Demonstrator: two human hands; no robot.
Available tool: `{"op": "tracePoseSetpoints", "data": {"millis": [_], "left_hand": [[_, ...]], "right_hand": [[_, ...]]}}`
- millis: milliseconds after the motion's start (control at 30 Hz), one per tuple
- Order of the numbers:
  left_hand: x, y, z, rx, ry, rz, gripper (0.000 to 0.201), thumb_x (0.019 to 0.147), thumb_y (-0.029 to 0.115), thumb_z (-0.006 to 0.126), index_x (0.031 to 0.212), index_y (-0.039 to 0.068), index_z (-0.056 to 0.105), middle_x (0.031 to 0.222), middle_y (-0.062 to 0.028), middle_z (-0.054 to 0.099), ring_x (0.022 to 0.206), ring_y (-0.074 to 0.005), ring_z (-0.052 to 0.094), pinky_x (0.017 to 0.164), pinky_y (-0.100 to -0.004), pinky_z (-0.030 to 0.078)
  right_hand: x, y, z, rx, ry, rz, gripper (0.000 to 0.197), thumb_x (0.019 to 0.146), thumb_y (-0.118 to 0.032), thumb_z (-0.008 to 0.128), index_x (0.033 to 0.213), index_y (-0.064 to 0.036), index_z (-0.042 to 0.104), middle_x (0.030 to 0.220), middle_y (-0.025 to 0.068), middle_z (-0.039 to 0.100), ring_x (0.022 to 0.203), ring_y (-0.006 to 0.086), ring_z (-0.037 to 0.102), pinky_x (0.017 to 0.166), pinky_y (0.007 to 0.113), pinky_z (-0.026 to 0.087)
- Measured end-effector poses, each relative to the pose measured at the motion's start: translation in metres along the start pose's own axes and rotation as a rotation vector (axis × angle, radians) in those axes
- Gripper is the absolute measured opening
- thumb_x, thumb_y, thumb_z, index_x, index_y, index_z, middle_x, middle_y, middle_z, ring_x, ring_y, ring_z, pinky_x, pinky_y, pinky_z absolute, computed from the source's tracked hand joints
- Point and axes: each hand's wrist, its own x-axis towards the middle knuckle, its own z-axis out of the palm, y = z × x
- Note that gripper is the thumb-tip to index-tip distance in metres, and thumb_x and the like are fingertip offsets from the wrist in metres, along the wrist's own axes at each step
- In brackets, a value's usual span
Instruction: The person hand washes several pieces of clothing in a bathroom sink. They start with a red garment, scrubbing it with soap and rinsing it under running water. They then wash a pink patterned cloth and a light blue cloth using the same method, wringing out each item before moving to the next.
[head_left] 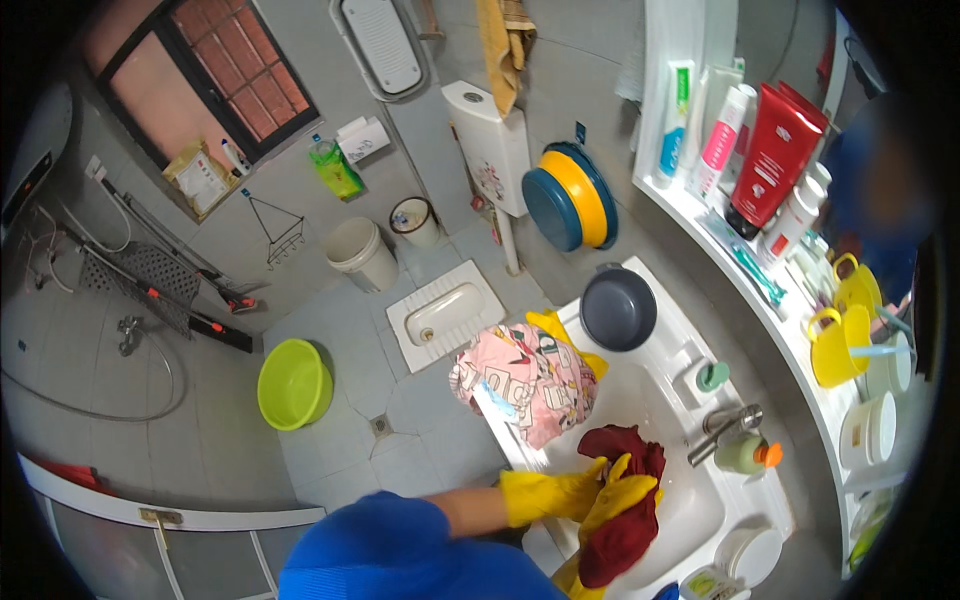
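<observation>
Both my hands wear yellow rubber gloves and grip a dark red cloth [618, 548] over the white washbasin [692, 505]. My left hand [560, 495] reaches in from the left, its fingers closed at the cloth's upper part. Just beside it, my right hand [622, 494] comes up from the lower edge, fingers wrapped round the bunched fabric. Part of the cloth hangs below the right hand. A pink patterned garment [530, 378] lies draped over the basin's left rim, with a yellow cloth [572, 340] partly under it.
A dark grey bowl [618, 308], a faucet [725, 432] and a pump bottle [742, 455] stand along the basin. To the right, a curved shelf [745, 265] carries tubes, bottles and a yellow cup [840, 346]. A green tub [295, 385] and a squat toilet [447, 315] are on the floor.
</observation>
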Motion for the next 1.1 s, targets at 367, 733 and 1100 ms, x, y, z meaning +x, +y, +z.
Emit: {"op": "tracePoseSetpoints", "data": {"millis": [367,733,1100], "left_hand": [[0.07,0.02,0.063,0.521,0.317,-0.132,0.03,0.088,0.03,0.066,0.106,0.006,0.063,0.093,-0.0071,0.064,0.075,-0.0217,0.061,0.066,-0.0341,0.049],[0.101,0.023,-0.068,2.184,0.417,-0.156,0.03,0.079,0.033,0.074,0.096,0.009,0.066,0.082,-0.008,0.066,0.072,-0.0257,0.063,0.065,-0.038,0.05],[0.08,0.042,-0.049,0.975,0.573,0.065,0.044,0.084,0.031,0.077,0.115,0.005,0.059,0.098,-0.0096,0.064,0.084,-0.0198,0.064,0.071,-0.0342,0.053]], "right_hand": [[0.045,-0.024,-0.015,-0.511,-0.095,0.119,0.027,0.099,-0.025,0.052,0.114,-0.0027,0.055,0.094,0.0087,0.063,0.087,0.0207,0.059,0.082,0.034,0.049],[0.046,-0.037,0.002,-0.758,-0.167,0.166,0.024,0.097,-0.023,0.055,0.11,-0.0022,0.057,0.089,0.0079,0.063,0.08,0.0195,0.06,0.074,0.031,0.051],[0.039,-0.048,-0.009,-0.487,-0.187,0.472,0.022,0.096,-0.021,0.059,0.106,-0.0016,0.059,0.084,0.007,0.063,0.073,0.0184,0.062,0.066,0.029,0.053]]}}
